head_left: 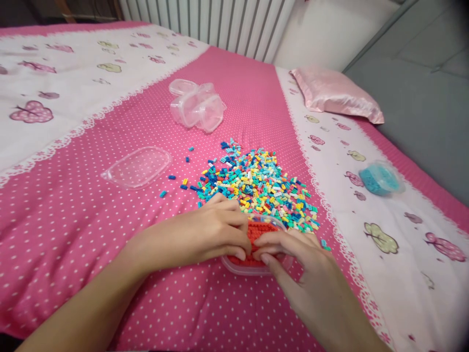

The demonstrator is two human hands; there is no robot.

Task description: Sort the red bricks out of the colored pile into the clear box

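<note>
A clear plastic container (244,270) with red building bricks (262,228) in it sits on the bed in front of me. Over its left side, my left hand (223,227) has its fingers curled down onto the red bricks. My right hand (300,259) reaches in from the right, thumb and fingers drawn together at the bricks. Whatever is between the fingertips of either hand is too small or too covered to make out. Just beyond the container spreads a pile of small mixed-colour building bricks (256,181), partly hidden by my hands.
A clear lid (141,167) lies flat to the left, with a few loose bricks near it. Several clear empty containers (198,107) are stacked farther back. A container of blue bricks (379,178) stands at the right. A pink pillow (335,93) rests by the grey headboard (414,83).
</note>
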